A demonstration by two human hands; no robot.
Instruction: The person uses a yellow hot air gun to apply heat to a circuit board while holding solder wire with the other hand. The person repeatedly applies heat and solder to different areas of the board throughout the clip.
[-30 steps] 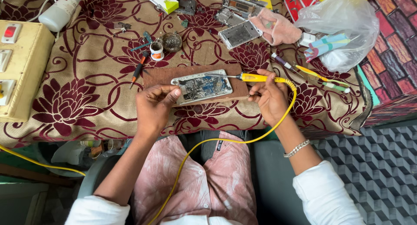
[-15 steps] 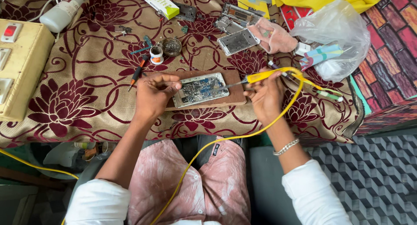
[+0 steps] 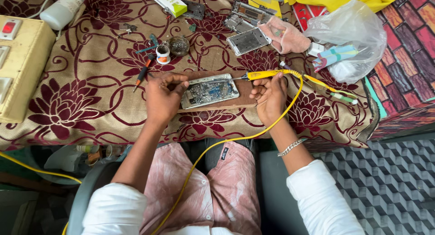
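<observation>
Fingers (image 3: 265,84) of right hand (image 3: 270,95): curled around yellow soldering iron (image 3: 265,74), held level, tip pointing left over opened phone (image 3: 209,90); whether tip touches the board cannot be told. Yellow cord (image 3: 226,140) runs from iron's rear, loops round the right wrist and down across the lap. Left hand (image 3: 162,96): fingers bent, thumb and forefinger pinched at phone's left edge; anything between them too small to tell. Phone: back off, circuit board exposed, lying on brown board (image 3: 247,101) at the near edge of the maroon floral cloth (image 3: 90,99). Screwdriver (image 3: 143,72), red-handled: on cloth just left of left hand. Small white spool (image 3: 162,54) and round tin (image 3: 179,45): side by side, beyond left hand. Phone frames (image 3: 247,40): farther back, right of centre. Pink glove (image 3: 290,35): beside frames. Plastic bag (image 3: 351,35): far right. Cream switch box (image 3: 20,62): far left. White bottle (image 3: 63,8): top left corner.
</observation>
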